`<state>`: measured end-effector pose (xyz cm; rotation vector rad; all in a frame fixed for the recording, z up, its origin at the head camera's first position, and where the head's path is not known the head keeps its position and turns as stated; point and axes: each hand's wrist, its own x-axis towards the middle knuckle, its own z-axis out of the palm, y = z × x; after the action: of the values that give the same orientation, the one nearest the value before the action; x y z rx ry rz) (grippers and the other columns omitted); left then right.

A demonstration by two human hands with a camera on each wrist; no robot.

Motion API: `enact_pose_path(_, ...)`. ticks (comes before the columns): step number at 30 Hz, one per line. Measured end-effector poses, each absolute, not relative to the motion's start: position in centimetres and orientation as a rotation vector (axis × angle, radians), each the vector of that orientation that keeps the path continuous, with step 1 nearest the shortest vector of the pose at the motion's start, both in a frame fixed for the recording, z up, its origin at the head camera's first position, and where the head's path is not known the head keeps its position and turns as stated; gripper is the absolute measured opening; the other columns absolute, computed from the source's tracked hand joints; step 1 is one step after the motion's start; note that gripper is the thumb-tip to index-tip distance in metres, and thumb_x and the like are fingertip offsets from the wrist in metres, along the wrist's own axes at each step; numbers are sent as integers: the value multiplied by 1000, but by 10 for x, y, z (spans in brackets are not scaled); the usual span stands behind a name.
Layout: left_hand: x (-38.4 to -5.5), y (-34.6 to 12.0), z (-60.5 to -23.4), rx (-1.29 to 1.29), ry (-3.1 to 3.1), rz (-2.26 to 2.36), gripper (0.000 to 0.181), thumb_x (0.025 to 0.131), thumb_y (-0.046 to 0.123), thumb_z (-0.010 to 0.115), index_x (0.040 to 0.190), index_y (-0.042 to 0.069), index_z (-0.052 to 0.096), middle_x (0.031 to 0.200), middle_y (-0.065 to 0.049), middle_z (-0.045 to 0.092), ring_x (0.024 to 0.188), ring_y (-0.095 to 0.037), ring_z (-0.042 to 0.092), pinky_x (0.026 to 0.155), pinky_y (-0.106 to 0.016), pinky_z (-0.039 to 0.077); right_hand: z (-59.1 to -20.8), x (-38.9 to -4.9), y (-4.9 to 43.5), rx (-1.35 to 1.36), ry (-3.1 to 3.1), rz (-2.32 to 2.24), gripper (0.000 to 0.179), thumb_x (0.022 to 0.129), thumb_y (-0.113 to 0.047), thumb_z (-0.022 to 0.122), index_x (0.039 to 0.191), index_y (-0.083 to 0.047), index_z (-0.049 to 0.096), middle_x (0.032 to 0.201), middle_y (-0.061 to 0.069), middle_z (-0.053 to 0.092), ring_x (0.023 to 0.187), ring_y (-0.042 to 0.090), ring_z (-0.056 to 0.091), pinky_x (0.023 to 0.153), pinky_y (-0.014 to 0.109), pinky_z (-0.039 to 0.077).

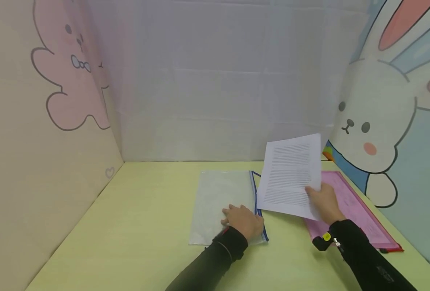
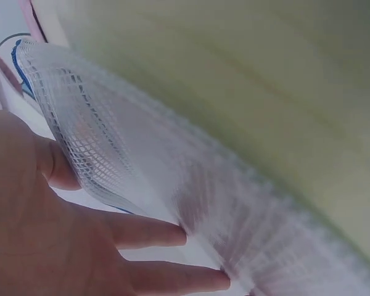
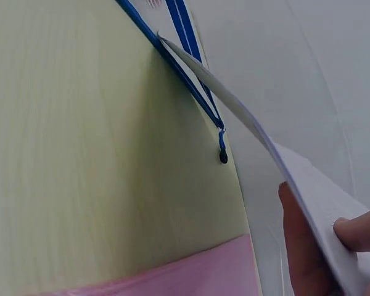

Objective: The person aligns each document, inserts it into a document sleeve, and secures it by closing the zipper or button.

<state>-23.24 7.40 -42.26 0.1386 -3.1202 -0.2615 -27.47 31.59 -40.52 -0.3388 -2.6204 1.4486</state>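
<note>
A translucent mesh zip pouch [image 1: 220,190] with a blue zipper edge lies on the table. Across it rests my left hand [image 1: 242,221], fingers fairly straight and spread; the left wrist view shows the fingers [image 2: 172,277] touching the mesh [image 2: 86,123]. My right hand [image 1: 324,202] pinches a stack of printed paper [image 1: 291,176] by its right edge, thumb on the front. The paper's left edge is at the pouch's blue-edged opening; in the right wrist view a corner of the paper [image 3: 265,139] reaches the blue zipper edge [image 3: 172,65]. A dark zipper pull [image 3: 223,155] hangs at the end.
A pink pouch [image 1: 357,218] with a red edge lies on the right, partly under my right arm. The pale yellow table [image 1: 135,226] meets a white sheet [image 1: 200,89] at the back and walls with cartoon figures on both sides.
</note>
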Motion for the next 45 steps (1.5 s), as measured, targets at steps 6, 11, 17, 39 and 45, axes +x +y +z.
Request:
enact_pose_path(6, -233, 73, -419, 122, -3137, -180, 65, 97, 52, 47, 133, 2, 65, 140, -29, 56, 121, -50, 54, 84, -60, 54, -401, -257, 309, -288, -2713, 1525, 58, 105, -25, 51, 140, 20, 37, 119, 32, 59, 90, 26, 64, 69, 30, 51)
enact_pose_path(11, -233, 73, -419, 116, -3143, -176, 64, 98, 49, 45, 133, 0, 65, 139, -29, 56, 121, -49, 54, 84, -60, 53, -395, -244, 306, -241, -2758, 1665, 61, 105, -23, 53, 143, 20, 33, 123, 32, 59, 88, 22, 67, 72, 32, 55)
enact_pose_path(17, -233, 69, -421, 94, -3114, -102, 64, 97, 50, 45, 132, 0, 66, 137, -28, 58, 121, -46, 57, 83, -57, 54, -394, -238, 303, -301, -2797, 1713, 66, 106, -23, 53, 147, 21, 25, 128, 33, 52, 93, 27, 63, 74, 31, 54)
enact_pose_path(39, -225, 58, -418, 3, -3059, -8, 67, 93, 64, 47, 112, 4, 72, 105, -22, 67, 89, -40, 61, 70, -51, 54, -411, -239, 302, -228, -2792, 1858, 59, 104, -16, 56, 143, 19, 29, 112, 22, 64, 85, 22, 66, 72, 35, 56)
enact_pose_path(45, -222, 54, -416, -44, -3084, -25, 75, 94, 67, 46, 132, 5, 65, 131, -25, 61, 120, -44, 57, 88, -64, 51, -410, -242, 295, -253, -2847, 1775, 58, 104, -18, 57, 140, 19, 33, 107, 22, 63, 83, 23, 64, 70, 35, 55)
